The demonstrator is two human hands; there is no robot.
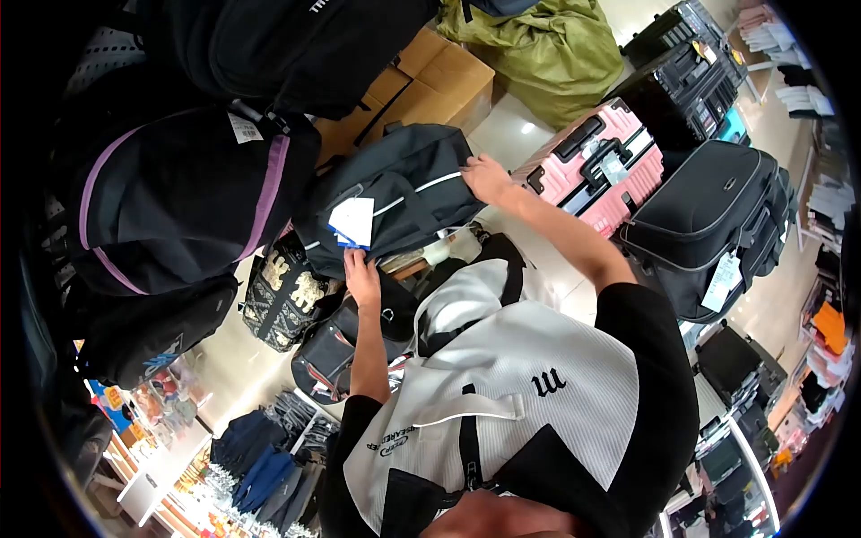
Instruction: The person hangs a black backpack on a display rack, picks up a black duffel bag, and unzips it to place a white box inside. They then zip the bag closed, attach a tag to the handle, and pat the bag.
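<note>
A black duffel bag (421,161) with a white stripe is in front of me, and a white tag (352,221) with a blue edge hangs on it. My right hand (489,179) is closed on the bag's right end, near the end of the stripe. At the bag's near edge, just under the tag, my left hand (361,276) has its fingers closed; the exact grip is partly hidden. Below the duffel lie a patterned bag (280,296) with pale elephant figures and a dark bag (327,354).
Large black bags with purple trim (170,188) crowd the left. Behind the duffel are a cardboard box (444,76) and a green cloth cover (547,54). A pink suitcase (596,166) and a black soft suitcase (704,211) stand at right. Clothes racks (278,466) are beyond.
</note>
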